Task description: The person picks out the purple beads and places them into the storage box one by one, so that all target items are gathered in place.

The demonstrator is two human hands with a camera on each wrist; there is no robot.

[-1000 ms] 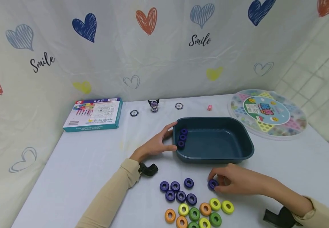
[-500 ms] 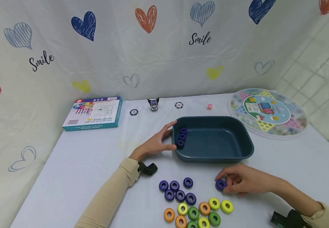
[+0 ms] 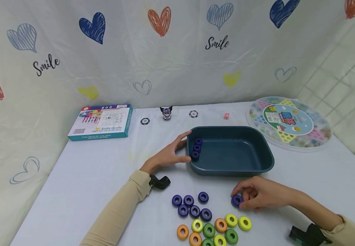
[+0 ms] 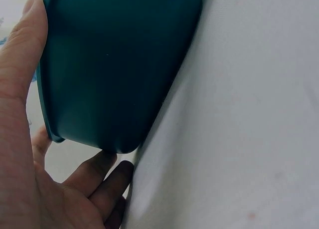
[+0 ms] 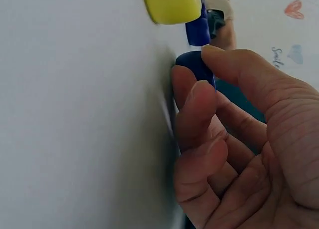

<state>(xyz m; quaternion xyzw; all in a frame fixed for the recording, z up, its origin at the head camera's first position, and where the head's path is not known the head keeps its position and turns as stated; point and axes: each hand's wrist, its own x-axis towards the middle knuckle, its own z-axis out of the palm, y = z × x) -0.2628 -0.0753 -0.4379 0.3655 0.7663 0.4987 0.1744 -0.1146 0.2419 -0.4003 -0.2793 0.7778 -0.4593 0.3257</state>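
Observation:
My left hand (image 3: 169, 155) spreads along the left end of a dark teal plastic tub (image 3: 236, 167). Its thumb touches the front corner and its fingers reach the back corner. In the left wrist view, fingertips (image 4: 107, 156) meet the tub's outer wall (image 4: 119, 74). Three purple rings (image 3: 197, 148) line the tub's left side inside. In front of the tub, my right hand (image 3: 263, 194) pinches a purple ring (image 3: 237, 201) between thumb and fingers, close over the white cloth. The right wrist view shows this held ring (image 5: 194, 64) edge-on at the fingertips.
Several loose purple rings (image 3: 195, 212) lie left of the right hand. Nearer are yellow (image 3: 245, 223), orange (image 3: 182, 232) and green rings (image 3: 231, 236). Behind stand a flat game box (image 3: 100, 123), a small figurine (image 3: 166, 113), two chips (image 3: 145, 121) and a round game case (image 3: 288, 123).
My right hand has shifted slightly right with the purple ring since a second ago, then barely moved. The left hand and tub stay in place.

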